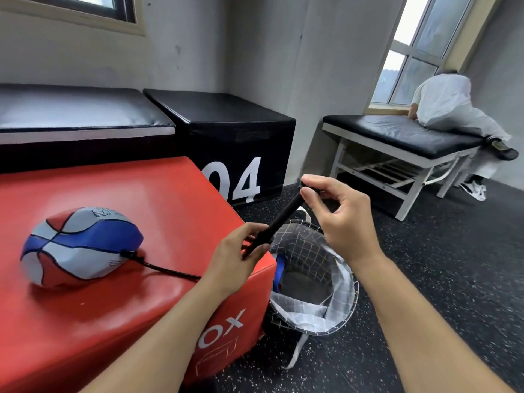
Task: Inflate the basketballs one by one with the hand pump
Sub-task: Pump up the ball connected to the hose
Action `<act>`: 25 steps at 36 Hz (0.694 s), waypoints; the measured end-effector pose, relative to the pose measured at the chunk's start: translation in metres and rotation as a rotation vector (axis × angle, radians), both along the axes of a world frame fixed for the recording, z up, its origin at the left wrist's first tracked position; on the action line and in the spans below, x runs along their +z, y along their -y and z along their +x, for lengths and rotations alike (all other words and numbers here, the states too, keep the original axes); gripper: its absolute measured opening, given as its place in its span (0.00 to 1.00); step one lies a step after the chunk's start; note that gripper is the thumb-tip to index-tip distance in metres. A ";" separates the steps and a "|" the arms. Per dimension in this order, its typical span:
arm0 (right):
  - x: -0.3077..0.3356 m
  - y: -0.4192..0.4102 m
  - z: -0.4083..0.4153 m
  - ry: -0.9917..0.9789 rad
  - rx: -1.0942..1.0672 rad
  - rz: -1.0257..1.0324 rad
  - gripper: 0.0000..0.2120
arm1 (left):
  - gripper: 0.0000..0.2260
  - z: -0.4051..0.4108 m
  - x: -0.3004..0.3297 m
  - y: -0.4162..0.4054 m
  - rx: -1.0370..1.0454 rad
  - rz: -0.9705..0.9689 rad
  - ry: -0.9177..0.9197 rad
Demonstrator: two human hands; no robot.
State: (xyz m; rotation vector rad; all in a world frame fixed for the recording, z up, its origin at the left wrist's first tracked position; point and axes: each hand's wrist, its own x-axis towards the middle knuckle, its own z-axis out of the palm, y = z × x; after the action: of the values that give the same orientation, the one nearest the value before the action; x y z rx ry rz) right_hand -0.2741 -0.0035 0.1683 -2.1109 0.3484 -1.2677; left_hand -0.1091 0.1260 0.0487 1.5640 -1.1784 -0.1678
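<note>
A deflated red, white and blue basketball (80,246) lies crumpled on the red padded box (158,199). A thin black hose (164,269) runs from its valve toward my left hand. A slim black hand pump (279,221) slants up to the right above the box's corner. My left hand (236,258) grips the pump's lower end. My right hand (331,214) pinches the pump's upper end between thumb and fingers.
A mesh basket (337,285) stands on the dark rubber floor right of the red box, with something blue (279,272) inside. Black padded boxes, one marked 04 (235,129), line the wall. A person in white sits on a black bench (397,131) by the window.
</note>
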 end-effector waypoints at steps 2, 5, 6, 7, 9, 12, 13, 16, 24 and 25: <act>-0.007 0.001 0.007 -0.024 0.001 0.014 0.09 | 0.13 0.000 0.000 0.001 0.004 -0.016 -0.031; -0.018 0.001 0.017 -0.081 -0.011 -0.010 0.10 | 0.13 0.003 0.000 0.004 0.010 -0.032 -0.070; -0.021 0.000 0.019 -0.099 -0.008 -0.017 0.10 | 0.13 0.003 0.000 0.004 0.010 -0.031 -0.078; -0.024 0.001 0.022 -0.120 -0.005 -0.021 0.10 | 0.14 0.004 -0.001 0.005 0.010 -0.028 -0.086; -0.030 0.001 0.027 -0.174 -0.002 -0.025 0.11 | 0.15 0.005 -0.001 0.005 0.011 -0.019 -0.102; -0.040 0.002 0.034 -0.267 0.015 -0.027 0.11 | 0.17 0.007 -0.001 0.007 0.009 -0.017 -0.110; -0.044 0.002 0.036 -0.291 0.026 -0.022 0.11 | 0.18 0.007 -0.001 0.007 0.004 -0.023 -0.118; -0.051 -0.002 0.039 -0.350 0.051 0.004 0.12 | 0.19 0.005 -0.001 0.008 -0.005 -0.039 -0.131; -0.053 -0.008 0.030 -0.401 0.014 -0.020 0.15 | 0.24 0.002 -0.003 0.006 -0.003 -0.017 -0.079; -0.053 -0.008 0.028 -0.393 0.013 -0.015 0.14 | 0.24 0.002 -0.003 0.006 -0.005 0.002 -0.062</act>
State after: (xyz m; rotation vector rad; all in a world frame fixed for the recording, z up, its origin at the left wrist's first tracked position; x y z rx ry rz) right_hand -0.2464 0.0040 0.1156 -2.3672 0.4916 -0.8426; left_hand -0.1067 0.1200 0.0452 1.5467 -1.1339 -0.2198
